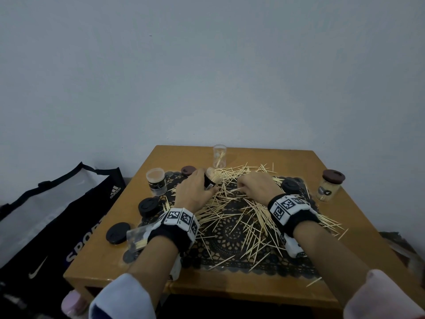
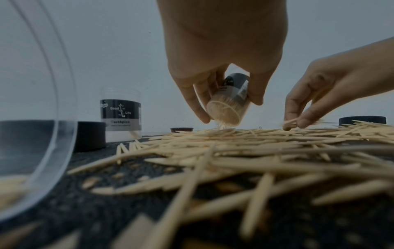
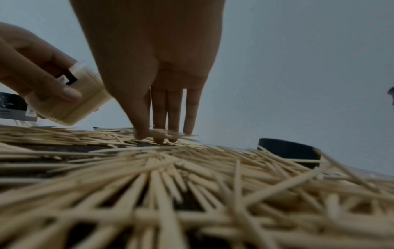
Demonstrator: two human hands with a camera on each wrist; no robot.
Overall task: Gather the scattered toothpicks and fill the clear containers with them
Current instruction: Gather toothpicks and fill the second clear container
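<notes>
Your left hand (image 1: 195,191) is wrapped round a nearly full toothpick jar (image 2: 229,102), tilted with its open mouth low over the heap and toward your right hand; your right hand (image 1: 258,186) is down on the scattered toothpicks (image 1: 239,217), thumb and fingertips (image 3: 158,139) closed on a small bundle (image 2: 290,123); the loose sticks cover the black lace mat (image 1: 226,237) and spill onto the wooden table (image 1: 358,229); I judge the step to be feeding that pinch into the jar; square the bundle so its sticks lie parallel, bring the jar's mouth up before you push them in, or the packed sticks may slide out; slip the bundle in along the wall, since little room looks left

The head view alone lays out the other containers: a clear empty-looking cup (image 1: 220,156) at the far edge, an open labelled jar (image 1: 156,181) on the left, a capped jar (image 1: 328,187) on the right, black lids (image 1: 148,206) lying loose; only the left wrist view shows the jar's packed mouth; only the right wrist view shows the fingertips pressed into the heap
</notes>
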